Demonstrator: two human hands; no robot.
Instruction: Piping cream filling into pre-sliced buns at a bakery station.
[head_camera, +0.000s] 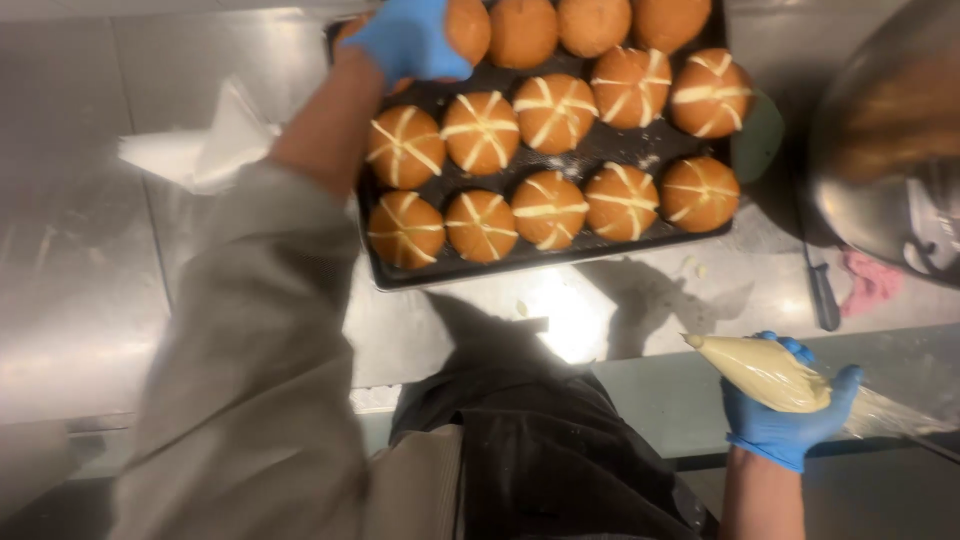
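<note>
The left hand (408, 40), in a blue glove, reaches to the far left corner of the tray (400, 275) and rests on a bun there (468, 28). Its fingers curl over that bun, but the glove hides the contact, so whether it grips or only touches I cannot tell. The glove also covers most of the corner, and any bun under the palm is hidden.

The right hand (785, 420), also gloved in blue, is closed around a piping bag (765, 372) full of pale cream. It holds the bag near the body, over the near edge of the tabletop (80, 260), well apart from the tray. The nozzle points left. The bag's loose tail trails off to the right and blurs out.

The tray is dark and lies on the steel tabletop. Its far edge is cut off by the frame. Ten buns carry piped white lines: five in the near row and five in the middle row. The far row shows four plain buns, all cropped at the top.

A white crumpled paper (205, 150) lies left of the tray. At right, one metal bowl (885, 130) is blurred and partly out of frame. Below it lie a dark-handled tool (822, 295) and a pink cloth (872, 285), both hard to make out.
</note>
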